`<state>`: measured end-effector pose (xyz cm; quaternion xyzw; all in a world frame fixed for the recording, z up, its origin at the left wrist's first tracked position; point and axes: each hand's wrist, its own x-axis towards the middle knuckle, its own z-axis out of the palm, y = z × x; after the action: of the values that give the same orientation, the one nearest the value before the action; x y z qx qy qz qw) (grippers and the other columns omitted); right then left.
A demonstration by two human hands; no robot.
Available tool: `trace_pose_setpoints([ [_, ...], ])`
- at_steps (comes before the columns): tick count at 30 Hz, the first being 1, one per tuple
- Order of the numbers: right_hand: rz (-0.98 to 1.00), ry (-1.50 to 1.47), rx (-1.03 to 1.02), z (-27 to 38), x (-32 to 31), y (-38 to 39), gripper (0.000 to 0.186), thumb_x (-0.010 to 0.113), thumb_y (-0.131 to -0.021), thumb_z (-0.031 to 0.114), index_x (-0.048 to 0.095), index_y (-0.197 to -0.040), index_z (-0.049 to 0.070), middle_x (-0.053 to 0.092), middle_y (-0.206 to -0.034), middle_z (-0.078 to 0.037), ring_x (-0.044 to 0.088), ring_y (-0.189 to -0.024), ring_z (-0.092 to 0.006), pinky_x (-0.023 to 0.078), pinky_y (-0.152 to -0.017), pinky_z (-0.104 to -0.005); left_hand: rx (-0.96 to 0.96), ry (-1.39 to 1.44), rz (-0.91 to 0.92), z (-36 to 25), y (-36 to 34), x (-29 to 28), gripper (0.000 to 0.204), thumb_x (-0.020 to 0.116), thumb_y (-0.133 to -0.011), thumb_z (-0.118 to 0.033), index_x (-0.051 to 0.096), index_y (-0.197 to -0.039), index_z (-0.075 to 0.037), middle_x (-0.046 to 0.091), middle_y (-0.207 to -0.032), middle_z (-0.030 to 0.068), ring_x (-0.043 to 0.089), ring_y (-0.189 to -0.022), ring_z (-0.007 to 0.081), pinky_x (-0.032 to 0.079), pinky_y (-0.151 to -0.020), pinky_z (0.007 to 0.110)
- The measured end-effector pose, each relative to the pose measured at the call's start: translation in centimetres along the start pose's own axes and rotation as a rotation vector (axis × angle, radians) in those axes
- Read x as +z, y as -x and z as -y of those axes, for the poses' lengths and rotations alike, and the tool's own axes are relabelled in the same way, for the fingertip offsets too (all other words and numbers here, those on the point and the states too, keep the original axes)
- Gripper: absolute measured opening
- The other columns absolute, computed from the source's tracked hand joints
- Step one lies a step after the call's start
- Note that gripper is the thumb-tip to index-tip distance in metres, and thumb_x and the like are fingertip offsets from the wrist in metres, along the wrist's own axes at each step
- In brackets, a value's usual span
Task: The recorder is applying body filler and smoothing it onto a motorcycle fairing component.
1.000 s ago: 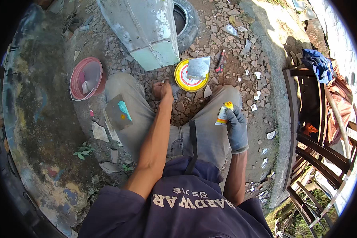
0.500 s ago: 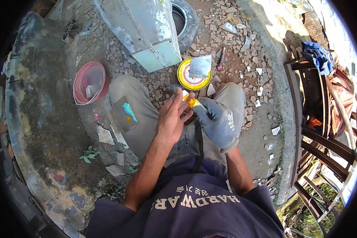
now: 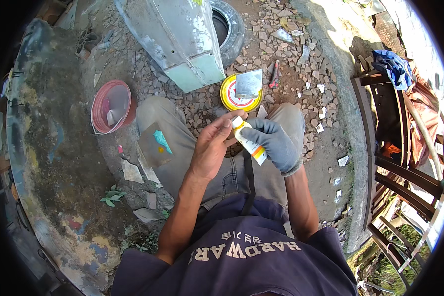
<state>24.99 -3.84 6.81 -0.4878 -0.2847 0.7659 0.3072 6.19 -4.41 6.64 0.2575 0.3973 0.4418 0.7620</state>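
Note:
A white squeeze tube (image 3: pixel 250 142) with yellow and orange bands slants between my hands above my lap. My right hand (image 3: pixel 277 143), in a grey work glove, is closed around its body. My bare left hand (image 3: pixel 211 148) has thumb and fingers curled at the white cap (image 3: pixel 237 122) on its upper end; part of the grip is hidden. On my left thigh lies a flat grey-brown board (image 3: pixel 150 155) bearing a turquoise smear (image 3: pixel 162 142) and a small yellow-orange dab (image 3: pixel 161 149).
Ahead stands a yellow-rimmed round can (image 3: pixel 227 93) with a square metal plate (image 3: pixel 249 83) on its lid. A red cutter-like tool (image 3: pixel 275 74) lies on rubble. Beyond are a worn metal panel (image 3: pixel 182 42) and a tyre (image 3: pixel 236 34). A red bucket (image 3: pixel 128 111) sits left.
The tube has turned in my gloved hand, so its printed body now shows. Its yellow tip, bare before, is now covered by the white cap, and my left fingers have curled in.

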Motion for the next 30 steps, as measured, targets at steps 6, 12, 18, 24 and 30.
trace_pose_setpoints([
  [6,-0.023,0.105,-0.184,-0.1,-0.3,0.4,0.028,0.071,-0.101,0.025,0.072,-0.115,0.002,0.068,-0.090,0.004,0.055,-0.078,-0.0007,0.046,-0.067,-0.0205,-0.061,-0.168,-0.061,-1.2,0.0,0.3,0.056,0.049,-0.106,-0.046,0.057,-0.143,-0.004,0.056,-0.146,0.0134,0.049,-0.136,0.0204,0.037,-0.112,0.048],
  [12,-0.045,0.348,-0.272,0.2,0.0,0.8,0.027,0.070,-0.102,0.025,0.072,-0.115,0.001,0.067,-0.088,0.005,0.054,-0.078,-0.0009,0.046,-0.067,-0.0207,0.175,-0.457,-0.159,0.1,0.0,0.5,0.050,0.066,-0.103,-0.033,0.059,-0.139,0.001,0.062,-0.132,0.0085,0.051,-0.133,0.0171,0.045,-0.105,0.033],
  [18,0.095,0.036,-0.092,0.2,-0.7,1.0,0.026,0.069,-0.102,0.024,0.072,-0.115,0.002,0.068,-0.092,0.004,0.057,-0.078,-0.0007,0.047,-0.067,-0.0199,0.059,-0.186,0.054,-0.7,-0.1,-0.2,0.034,0.058,-0.106,-0.015,0.062,-0.132,0.006,0.062,-0.136,0.0121,0.055,-0.131,0.0197,0.048,-0.107,0.033],
  [24,0.053,0.002,-0.103,0.0,-0.1,1.1,0.027,0.069,-0.102,0.024,0.072,-0.116,0.001,0.070,-0.094,0.003,0.058,-0.079,-0.0006,0.047,-0.067,-0.0192,0.094,0.091,0.262,-0.5,0.3,-0.7,0.039,0.046,-0.102,-0.007,0.062,-0.135,0.008,0.058,-0.146,0.0186,0.053,-0.136,0.0247,0.042,-0.115,0.041],
  [30,0.037,0.064,-0.124,-0.5,-0.3,1.3,0.028,0.069,-0.102,0.026,0.071,-0.117,0.002,0.069,-0.092,0.004,0.058,-0.078,-0.0004,0.047,-0.066,-0.0196,0.135,-0.067,0.099,-1.8,0.9,0.4,0.036,0.049,-0.105,-0.011,0.065,-0.132,0.007,0.057,-0.148,0.0170,0.048,-0.142,0.0266,0.035,-0.119,0.042],
])
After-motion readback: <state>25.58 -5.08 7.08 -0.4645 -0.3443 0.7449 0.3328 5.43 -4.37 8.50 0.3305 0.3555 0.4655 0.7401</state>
